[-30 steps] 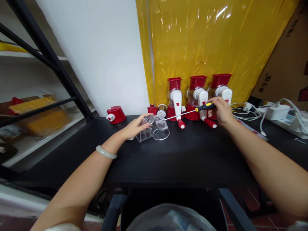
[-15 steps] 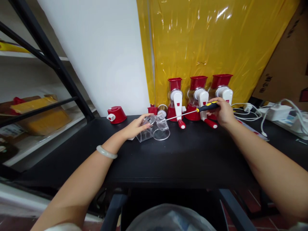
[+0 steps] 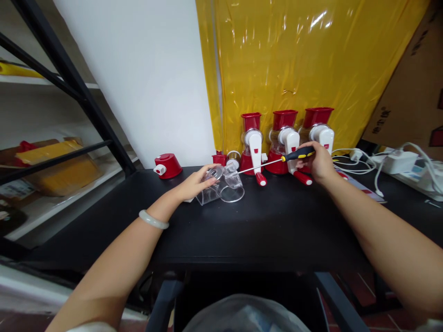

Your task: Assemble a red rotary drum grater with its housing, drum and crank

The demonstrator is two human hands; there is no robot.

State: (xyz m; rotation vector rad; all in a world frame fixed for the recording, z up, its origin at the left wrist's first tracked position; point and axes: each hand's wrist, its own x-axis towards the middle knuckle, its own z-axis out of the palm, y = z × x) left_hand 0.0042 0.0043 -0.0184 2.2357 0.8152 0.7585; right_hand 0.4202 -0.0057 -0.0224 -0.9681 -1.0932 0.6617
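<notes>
Well apart, outstretched, left hand (image 3: 194, 185) clasping clear housing (image 3: 208, 195), right hand (image 3: 320, 163) gripping screwdriver (image 3: 294, 155)

Your head-worn camera looks from above the near side of the black table (image 3: 270, 230), facing forward and down across its top. It sits near the table, yet you get shelving (image 3: 92, 117) left of it and the yellow sheet (image 3: 270, 60) behind it.

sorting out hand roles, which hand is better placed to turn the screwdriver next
Probably the right: the right hand grips the screwdriver by its handle, while the left hand holds the clear part that the shaft reaches.
</notes>
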